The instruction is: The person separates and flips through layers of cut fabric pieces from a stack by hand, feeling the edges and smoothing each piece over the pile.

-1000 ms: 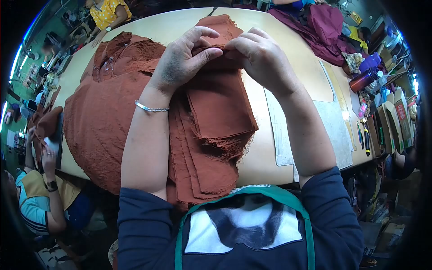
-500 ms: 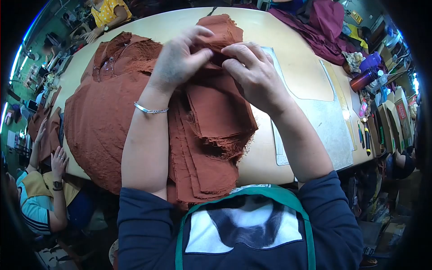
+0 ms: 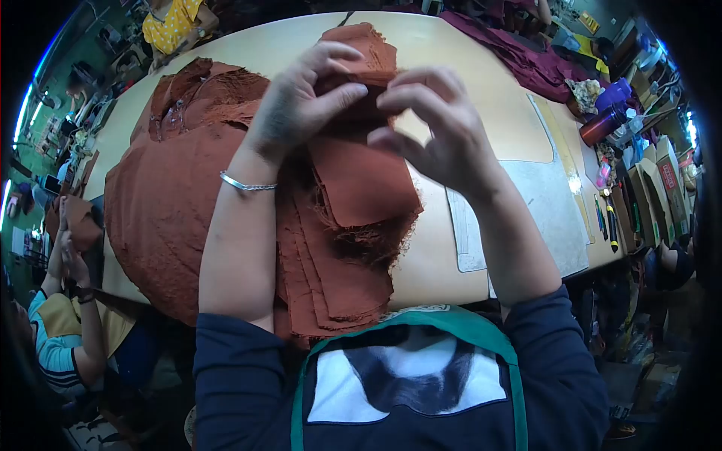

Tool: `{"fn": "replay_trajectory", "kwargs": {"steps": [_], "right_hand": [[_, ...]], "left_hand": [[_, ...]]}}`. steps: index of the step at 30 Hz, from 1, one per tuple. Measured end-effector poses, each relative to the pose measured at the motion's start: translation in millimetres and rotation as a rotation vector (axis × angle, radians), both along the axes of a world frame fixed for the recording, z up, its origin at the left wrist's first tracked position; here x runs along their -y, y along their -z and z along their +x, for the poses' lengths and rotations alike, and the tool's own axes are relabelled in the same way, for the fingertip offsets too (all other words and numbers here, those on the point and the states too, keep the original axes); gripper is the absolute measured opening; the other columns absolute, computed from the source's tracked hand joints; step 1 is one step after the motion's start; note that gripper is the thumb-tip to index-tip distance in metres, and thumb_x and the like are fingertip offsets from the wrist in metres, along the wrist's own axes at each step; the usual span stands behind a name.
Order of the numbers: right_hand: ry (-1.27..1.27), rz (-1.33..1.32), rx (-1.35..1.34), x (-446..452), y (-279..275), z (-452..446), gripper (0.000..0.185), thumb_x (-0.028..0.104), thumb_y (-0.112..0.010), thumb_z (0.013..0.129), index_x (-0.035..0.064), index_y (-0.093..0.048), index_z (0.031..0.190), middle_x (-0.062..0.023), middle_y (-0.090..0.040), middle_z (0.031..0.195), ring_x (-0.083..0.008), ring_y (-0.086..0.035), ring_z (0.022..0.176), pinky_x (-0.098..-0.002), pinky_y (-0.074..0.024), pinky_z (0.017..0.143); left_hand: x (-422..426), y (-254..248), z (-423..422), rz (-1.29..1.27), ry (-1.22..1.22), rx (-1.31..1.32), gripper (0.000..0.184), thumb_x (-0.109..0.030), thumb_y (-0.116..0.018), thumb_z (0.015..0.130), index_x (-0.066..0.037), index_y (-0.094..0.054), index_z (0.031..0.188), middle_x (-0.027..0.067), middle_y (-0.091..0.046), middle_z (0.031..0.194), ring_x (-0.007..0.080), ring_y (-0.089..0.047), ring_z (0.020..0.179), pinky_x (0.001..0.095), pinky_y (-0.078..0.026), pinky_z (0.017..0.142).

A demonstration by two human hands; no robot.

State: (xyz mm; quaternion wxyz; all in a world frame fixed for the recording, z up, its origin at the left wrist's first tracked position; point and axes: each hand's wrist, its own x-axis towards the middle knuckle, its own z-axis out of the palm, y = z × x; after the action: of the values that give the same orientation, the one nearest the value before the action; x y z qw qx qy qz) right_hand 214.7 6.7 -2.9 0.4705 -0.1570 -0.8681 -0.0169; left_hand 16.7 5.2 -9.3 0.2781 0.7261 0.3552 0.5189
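Layered rust-brown cloth pieces with frayed edges lie in front of me, their far part raised between my hands. My left hand has its thumb and fingers round a fold of this cloth, near the top of the stack. On the fold's right side is my right hand, thumb and fingers apart, the fingertips close to the cloth edge. A larger heap of the same cloth spreads over the table to the left of my left forearm.
Grey pattern sheets lie on the table at right. Maroon cloth, a dark red bottle and pens are beyond. One person in yellow is at the far left; another in light blue handles brown cloth at near left.
My right hand has let go of the fold and opened, shifting slightly right. My left hand stays at the cloth. The person at near left has brought their hands together.
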Motion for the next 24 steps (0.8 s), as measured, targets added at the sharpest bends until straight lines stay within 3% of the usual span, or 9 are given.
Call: {"fn": "replay_trajectory", "kwargs": {"steps": [3, 8, 18, 24], "right_hand": [[0.156, 0.067, 0.016, -20, -2, -11, 0.022, 0.018, -0.07, 0.065, 0.0093, -0.058, 0.082, -0.0067, -0.053, 0.083, -0.0267, -0.05, 0.082, -0.0375, -0.0433, 0.072], [0.127, 0.004, 0.104, -32, 1, -14, 0.019, 0.014, -0.07, 0.064, 0.0084, -0.059, 0.078, -0.0056, -0.056, 0.078, -0.025, -0.051, 0.078, -0.0356, -0.0446, 0.069], [0.129, -0.07, 0.118, -27, 1, -11, 0.012, 0.009, -0.068, 0.065, 0.0071, -0.06, 0.074, -0.0056, -0.06, 0.074, -0.0231, -0.055, 0.074, -0.0351, -0.045, 0.068], [0.139, 0.043, 0.088, -23, 6, -10, 0.008, 0.006, -0.062, 0.066, 0.0087, -0.061, 0.073, -0.0036, -0.061, 0.073, -0.0211, -0.055, 0.073, -0.033, -0.0447, 0.066]], "left_hand": [[0, 2, 1, -0.129, 0.088, -0.021, 0.035, -0.002, -0.061, 0.08, -0.003, -0.047, 0.112, 0.0045, -0.059, 0.089, 0.0077, -0.056, 0.085, 0.0202, -0.045, 0.076], [3, -3, -3, -0.193, 0.111, -0.013, 0.034, -0.003, -0.059, 0.081, -0.003, -0.047, 0.113, 0.0038, -0.059, 0.088, 0.0072, -0.055, 0.085, 0.0191, -0.044, 0.076], [2, -2, -4, -0.131, 0.093, -0.049, 0.031, -0.011, -0.061, 0.082, -0.004, -0.05, 0.11, 0.0023, -0.059, 0.083, 0.006, -0.054, 0.079, 0.0186, -0.042, 0.071], [-1, -4, -10, -0.132, 0.089, -0.017, 0.03, -0.013, -0.059, 0.084, -0.004, -0.05, 0.111, 0.0008, -0.058, 0.085, 0.0043, -0.051, 0.08, 0.017, -0.04, 0.071]]}}
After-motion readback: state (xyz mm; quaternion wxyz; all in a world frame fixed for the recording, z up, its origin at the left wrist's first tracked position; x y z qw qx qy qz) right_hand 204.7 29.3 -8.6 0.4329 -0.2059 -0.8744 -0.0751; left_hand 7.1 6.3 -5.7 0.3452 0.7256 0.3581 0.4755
